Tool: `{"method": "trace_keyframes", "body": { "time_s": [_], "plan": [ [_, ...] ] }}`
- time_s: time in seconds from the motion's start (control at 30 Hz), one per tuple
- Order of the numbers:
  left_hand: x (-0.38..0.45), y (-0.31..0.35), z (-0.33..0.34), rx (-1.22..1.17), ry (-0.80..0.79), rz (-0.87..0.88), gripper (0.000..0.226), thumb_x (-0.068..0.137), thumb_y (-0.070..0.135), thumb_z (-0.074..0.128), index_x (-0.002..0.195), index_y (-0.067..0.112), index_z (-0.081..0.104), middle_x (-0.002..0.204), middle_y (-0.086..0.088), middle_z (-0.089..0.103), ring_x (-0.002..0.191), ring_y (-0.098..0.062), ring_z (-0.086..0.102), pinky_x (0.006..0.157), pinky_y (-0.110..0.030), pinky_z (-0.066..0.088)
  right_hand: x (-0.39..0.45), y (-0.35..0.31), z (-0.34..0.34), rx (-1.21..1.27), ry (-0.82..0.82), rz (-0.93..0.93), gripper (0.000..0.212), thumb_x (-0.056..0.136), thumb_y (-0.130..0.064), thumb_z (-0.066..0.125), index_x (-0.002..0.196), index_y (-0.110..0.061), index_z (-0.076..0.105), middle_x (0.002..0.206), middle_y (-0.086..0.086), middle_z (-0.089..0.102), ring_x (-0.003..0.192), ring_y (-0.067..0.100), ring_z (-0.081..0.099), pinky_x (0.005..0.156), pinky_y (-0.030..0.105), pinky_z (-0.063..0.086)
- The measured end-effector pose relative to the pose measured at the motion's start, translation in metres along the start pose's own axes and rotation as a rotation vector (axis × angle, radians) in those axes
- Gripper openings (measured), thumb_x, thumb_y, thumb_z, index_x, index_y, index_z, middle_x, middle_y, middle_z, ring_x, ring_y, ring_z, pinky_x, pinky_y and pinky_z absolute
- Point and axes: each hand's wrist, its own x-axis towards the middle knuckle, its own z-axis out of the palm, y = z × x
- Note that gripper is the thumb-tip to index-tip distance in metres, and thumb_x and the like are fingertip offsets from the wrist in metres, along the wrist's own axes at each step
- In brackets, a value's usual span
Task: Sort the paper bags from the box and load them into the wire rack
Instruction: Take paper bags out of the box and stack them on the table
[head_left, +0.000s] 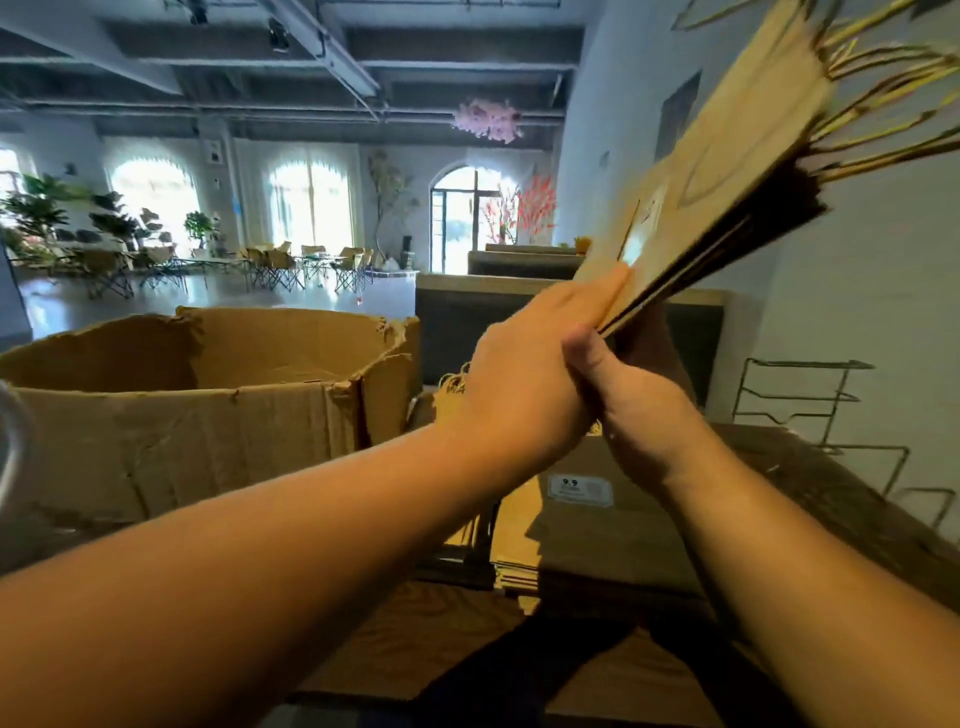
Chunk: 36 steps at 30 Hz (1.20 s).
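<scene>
A thick bundle of flat brown paper bags (727, 156) is raised high at the upper right, blurred, its twisted handles fanning toward the top right corner. My left hand (524, 379) and my right hand (639, 410) both grip the bundle's lower end, left hand on its near face, right hand underneath. A torn open cardboard box (197, 410) stands at the left. A stack of flat paper bags (592, 530) with a white label lies on the wooden table below my hands. The black wire rack (810, 410) stands at the right by the wall.
The wooden table (841, 493) runs under the stack and rack. More bag handles (452, 384) show behind my left hand beside the box. A dark counter (519, 317) stands behind, and a white wall closes the right side.
</scene>
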Motion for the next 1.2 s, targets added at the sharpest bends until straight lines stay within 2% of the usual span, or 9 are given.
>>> {"method": "trace_keyframes", "body": {
  "time_s": [0.1,0.27,0.37,0.53,0.77,0.87,1.0,1.07,1.2],
  "plan": [
    [-0.017,0.012,0.012,0.054,-0.09,0.07,0.077,0.088,0.023,0.069,0.154,0.039,0.033,0.148,0.013,0.048,0.12,-0.01,0.055,0.099,-0.029,0.05,-0.01,0.005,-0.008,0.158,0.128,0.069,0.121,0.034,-0.083,0.081,0.136,-0.023,0.055,0.123,-0.004,0.07,0.115,0.008,0.066,0.092,0.025,0.054],
    [-0.027,0.014,0.022,-0.006,-0.197,0.195,0.072,0.088,0.034,0.062,0.155,0.029,0.036,0.158,0.008,0.037,0.137,-0.01,0.043,0.102,-0.017,0.037,-0.022,0.001,-0.024,0.348,0.375,0.062,0.031,0.098,-0.023,0.059,0.126,-0.01,0.062,0.082,-0.016,0.075,0.076,-0.006,0.069,0.059,0.011,0.052],
    [-0.027,0.009,0.028,-0.109,-0.265,0.123,0.071,0.087,0.036,0.059,0.154,0.031,0.038,0.159,0.009,0.035,0.141,-0.006,0.037,0.105,-0.011,0.027,-0.027,0.007,-0.034,0.254,0.496,0.099,0.023,0.1,-0.015,0.058,0.116,-0.004,0.069,0.082,-0.012,0.072,0.075,-0.001,0.068,0.064,0.019,0.052],
    [-0.032,0.008,0.042,-0.297,-0.232,-0.058,0.059,0.089,0.045,0.059,0.146,0.029,0.049,0.141,0.015,0.051,0.124,0.004,0.048,0.1,-0.026,0.052,-0.031,0.016,-0.05,0.057,0.543,0.154,0.027,0.096,-0.018,0.061,0.072,-0.016,0.074,0.069,-0.013,0.073,0.081,0.016,0.07,0.074,0.034,0.054],
    [-0.037,0.021,0.056,-0.372,-0.281,-0.119,0.05,0.095,0.049,0.058,0.141,0.03,0.053,0.138,0.015,0.053,0.122,0.002,0.049,0.1,-0.032,0.053,-0.044,0.026,-0.064,-0.014,0.595,0.223,0.041,0.095,-0.024,0.064,0.056,-0.013,0.068,0.052,-0.015,0.065,0.067,0.013,0.063,0.066,0.032,0.048],
    [-0.034,0.011,0.065,-0.326,-0.279,-0.158,0.045,0.098,0.035,0.06,0.142,0.028,0.053,0.139,0.012,0.053,0.119,-0.001,0.052,0.099,-0.032,0.054,-0.043,0.029,-0.07,0.1,0.619,0.18,0.036,0.089,-0.015,0.063,0.057,-0.024,0.076,0.065,-0.006,0.071,0.087,0.033,0.072,0.084,0.053,0.059],
    [-0.033,-0.016,0.081,-0.148,-0.249,-0.198,0.04,0.099,0.023,0.06,0.136,0.035,0.058,0.143,0.011,0.05,0.132,-0.008,0.043,0.113,-0.04,0.041,-0.042,0.032,-0.087,0.411,0.655,0.174,0.031,0.095,0.009,0.05,0.078,-0.006,0.071,0.074,0.003,0.074,0.081,0.023,0.075,0.069,0.038,0.062],
    [-0.035,-0.03,0.086,-0.145,-0.219,-0.241,0.038,0.101,0.022,0.056,0.136,0.036,0.059,0.144,0.009,0.051,0.136,-0.011,0.04,0.115,-0.04,0.037,-0.043,0.037,-0.095,0.479,0.658,0.183,0.019,0.094,0.009,0.05,0.096,0.0,0.068,0.087,0.011,0.075,0.094,0.032,0.074,0.081,0.047,0.06],
    [-0.038,-0.047,0.092,-0.125,-0.152,-0.423,0.047,0.102,0.037,0.053,0.148,0.029,0.047,0.147,0.007,0.049,0.138,-0.011,0.04,0.115,-0.036,0.035,-0.044,0.053,-0.123,0.597,0.625,0.24,0.031,0.094,0.001,0.052,0.122,0.001,0.064,0.118,0.021,0.07,0.105,0.037,0.07,0.085,0.055,0.058]
  ]
}}
